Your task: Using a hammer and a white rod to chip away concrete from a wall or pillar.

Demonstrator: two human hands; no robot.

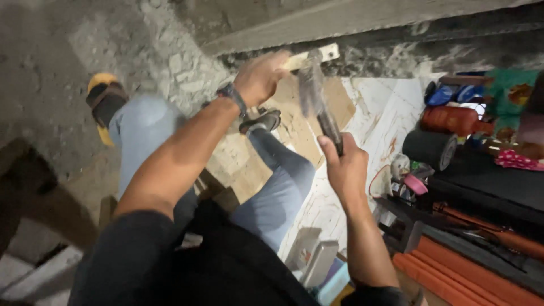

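Observation:
My left hand [262,76] reaches up and grips a pale flat strip of wood [324,54] against a rough concrete edge; a dark watch sits on that wrist. My right hand [345,167] is closed around the dark handle of a hammer [317,96], whose blurred head points up toward the strip. Below the hands are my legs in blue jeans [277,192], one foot in a yellow sandal [102,96] at the left, the other foot in a dark sandal [262,120] near the middle.
A rough concrete wall and ledge [351,22] run across the top. On the right lie orange pipes [470,272], a black roll [430,148], an orange container [453,119] and coloured clutter. Cardboard and a white board [385,119] cover the floor below.

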